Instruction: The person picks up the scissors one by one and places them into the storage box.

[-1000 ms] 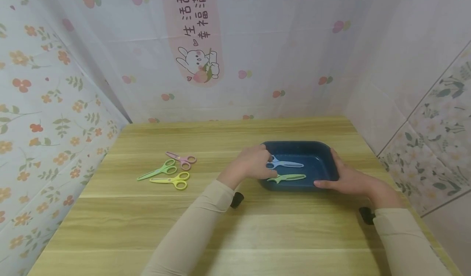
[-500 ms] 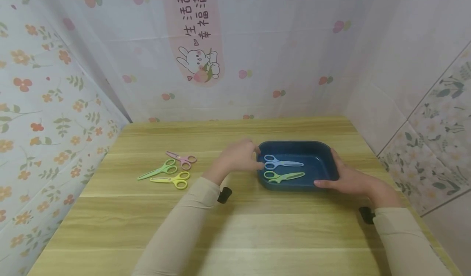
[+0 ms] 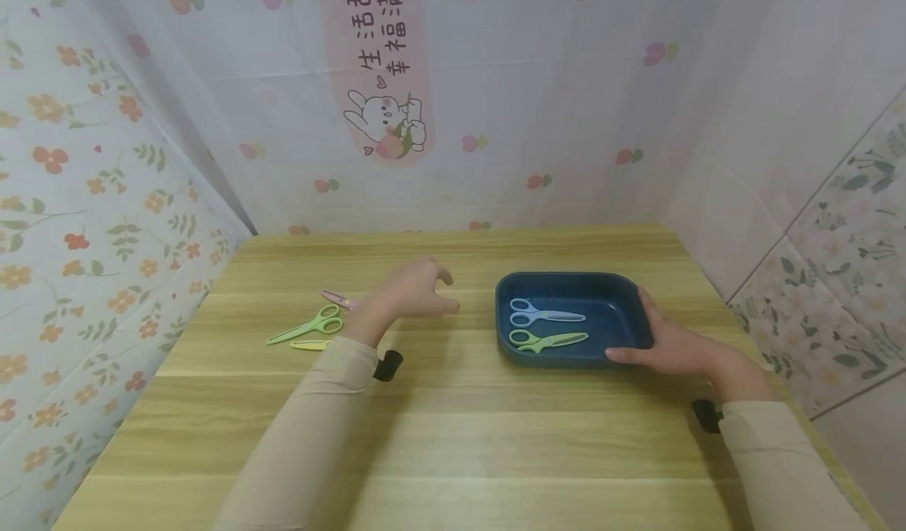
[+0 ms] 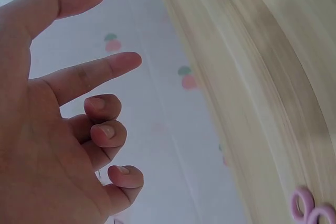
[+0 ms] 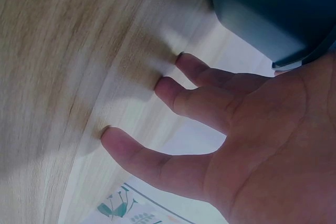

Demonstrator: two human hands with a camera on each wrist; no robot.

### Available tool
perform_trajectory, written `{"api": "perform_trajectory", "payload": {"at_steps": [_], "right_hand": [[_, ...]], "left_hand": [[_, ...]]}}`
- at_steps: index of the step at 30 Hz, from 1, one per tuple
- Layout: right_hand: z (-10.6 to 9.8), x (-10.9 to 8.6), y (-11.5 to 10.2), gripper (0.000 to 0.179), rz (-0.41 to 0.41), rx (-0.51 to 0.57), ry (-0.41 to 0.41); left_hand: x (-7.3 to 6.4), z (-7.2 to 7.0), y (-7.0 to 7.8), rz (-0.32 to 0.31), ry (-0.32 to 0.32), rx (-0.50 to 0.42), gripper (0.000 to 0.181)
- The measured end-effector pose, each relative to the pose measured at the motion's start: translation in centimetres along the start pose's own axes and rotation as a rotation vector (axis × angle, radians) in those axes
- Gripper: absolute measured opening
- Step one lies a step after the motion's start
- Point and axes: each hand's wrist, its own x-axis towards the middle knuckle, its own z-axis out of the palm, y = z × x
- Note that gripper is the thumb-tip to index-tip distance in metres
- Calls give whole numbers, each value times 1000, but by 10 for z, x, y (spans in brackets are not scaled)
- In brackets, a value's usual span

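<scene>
My left hand [image 3: 406, 293], holding nothing, hovers over the wooden table beside three pairs of scissors. It partly covers the pink scissors [image 3: 336, 299] and the yellow scissors [image 3: 310, 344]; green scissors [image 3: 306, 328] lie left of it. In the left wrist view, thumb and index finger are spread and the other fingers loosely curled. My right hand [image 3: 675, 348] grips the right end of a dark blue tray [image 3: 552, 362], thumb over the rim. Its other fingers reach down to the tabletop in the right wrist view. Inside the tray, blue scissors [image 3: 548, 315] lie above light green scissors [image 3: 550, 341].
The wooden table [image 3: 453, 444] runs back to a white curtain [image 3: 566, 122] printed with fruit and a rabbit. Flower-patterned cloth [image 3: 99, 224] hangs along the left side, and a patterned wall [image 3: 835, 279] stands at the right.
My left hand has drawn out of the tray and moved left across the table, toward the loose scissors. The green and blue scissors stay in the tray; my right hand stays at its end.
</scene>
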Motion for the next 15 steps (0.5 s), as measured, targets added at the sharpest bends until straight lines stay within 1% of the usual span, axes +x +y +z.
{"api": "perform_trajectory", "payload": {"at_steps": [5,9,15], "right_hand": [[0,0,0,140,4,-3,-5],[1,1,2,140,-5,6,-1],[1,2,4,140,2,15,-7]], "left_hand": [[-14,-6,-20,-37,17,-12,56],[-27,-9,-35,-76,5,-17,53],[-43,-3,-59,-119,5,-17,48]]}}
